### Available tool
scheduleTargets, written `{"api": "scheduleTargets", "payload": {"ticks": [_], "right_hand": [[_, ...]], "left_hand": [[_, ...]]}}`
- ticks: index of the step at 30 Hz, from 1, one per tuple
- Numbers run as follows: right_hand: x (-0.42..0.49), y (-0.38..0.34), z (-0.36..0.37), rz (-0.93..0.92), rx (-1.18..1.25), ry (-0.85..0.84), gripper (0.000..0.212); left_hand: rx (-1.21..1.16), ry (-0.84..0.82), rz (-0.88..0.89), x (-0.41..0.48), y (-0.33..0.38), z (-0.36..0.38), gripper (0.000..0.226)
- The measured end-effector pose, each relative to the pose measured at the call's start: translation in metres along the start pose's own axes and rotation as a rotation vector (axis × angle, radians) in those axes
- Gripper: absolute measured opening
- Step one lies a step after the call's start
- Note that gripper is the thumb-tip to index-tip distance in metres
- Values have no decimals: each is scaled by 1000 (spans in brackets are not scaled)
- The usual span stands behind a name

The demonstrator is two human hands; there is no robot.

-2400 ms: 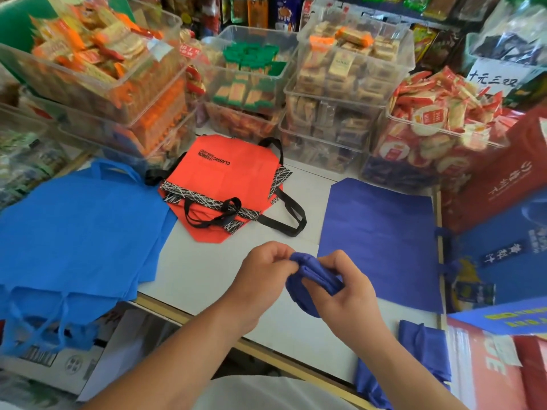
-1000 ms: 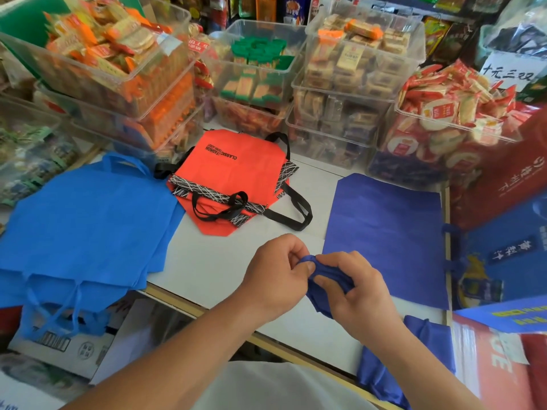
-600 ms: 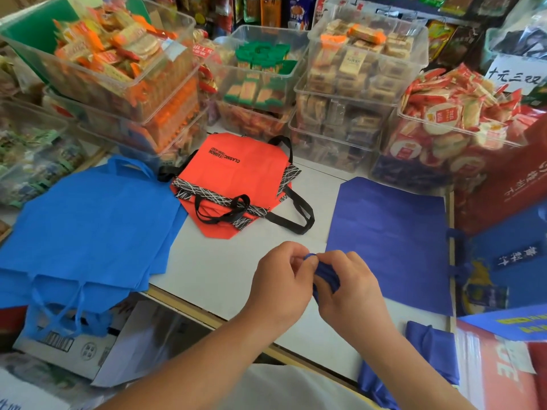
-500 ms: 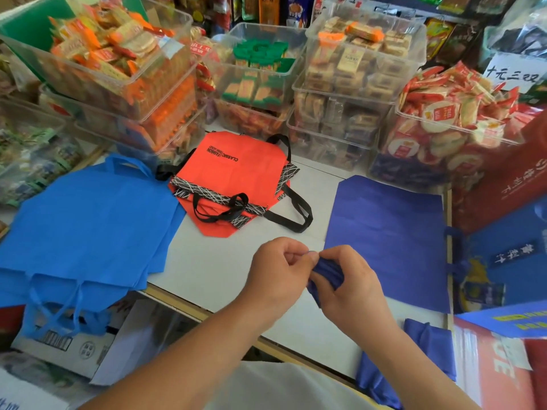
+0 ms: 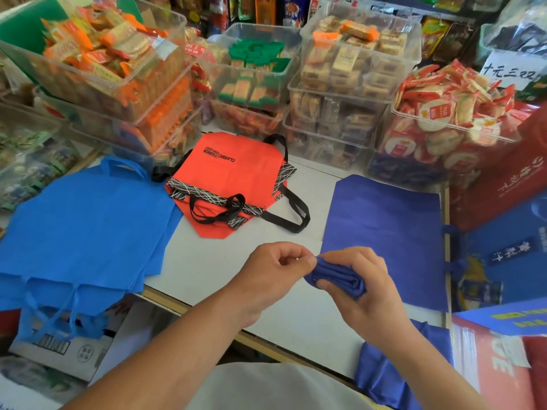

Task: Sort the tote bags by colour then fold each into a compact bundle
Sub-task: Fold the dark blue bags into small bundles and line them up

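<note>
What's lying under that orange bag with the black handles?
Another orange layer pokes out beneath the orange bag, on the white table. How many bags are stacked there is hidden.

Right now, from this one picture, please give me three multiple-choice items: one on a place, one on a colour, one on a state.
1. Where do the orange bags lie?
A. between the light blue bags and the flat navy bag
B. on top of the flat navy bag
C. inside a bin

2. What colour are the handles of the orange bags?
A. white
B. black
C. green

3. In what state is the bundle?
A. spread flat
B. folded small and gripped by the right hand
C. hanging by a strap

Answers:
1 A, the light blue bags lie to their left and the flat navy bag to their right.
2 B, black straps loop out from them.
3 B, the right hand's fingers curl round it while the left hand pinches its end.
</note>
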State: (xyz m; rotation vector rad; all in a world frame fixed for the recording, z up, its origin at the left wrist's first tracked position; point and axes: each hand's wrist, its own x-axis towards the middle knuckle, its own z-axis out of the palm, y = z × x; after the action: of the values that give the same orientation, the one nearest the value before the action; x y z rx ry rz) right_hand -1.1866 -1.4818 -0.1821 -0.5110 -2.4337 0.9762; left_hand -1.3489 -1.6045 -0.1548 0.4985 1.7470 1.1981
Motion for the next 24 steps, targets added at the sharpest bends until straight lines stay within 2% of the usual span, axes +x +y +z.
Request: {"api": "scheduleTargets", "payload": {"ticks": [3,6,10,12,21,24], "right_hand": [[7,1,-4,-153,-132,-32,32],[11,4,-7,-236,-183,-50,29],[8,7,-10,-228,-138,-98,29],[7,8,-10,-234,-138,-113,26],[9,11,5,-169,-302,-64,27],[8,12,4,-78,-173,-11,41]], "left_hand": [[-37,-118,-96,2,6,-8,16],[-37,-168,-141,4,10,-10,18],[-3,-270,-205,6,11,-14,26],[86,-291,-199,6,13,-13,25],[616,5,170,6,10,11,14],[595,115,256,6,11,15,12]]}}
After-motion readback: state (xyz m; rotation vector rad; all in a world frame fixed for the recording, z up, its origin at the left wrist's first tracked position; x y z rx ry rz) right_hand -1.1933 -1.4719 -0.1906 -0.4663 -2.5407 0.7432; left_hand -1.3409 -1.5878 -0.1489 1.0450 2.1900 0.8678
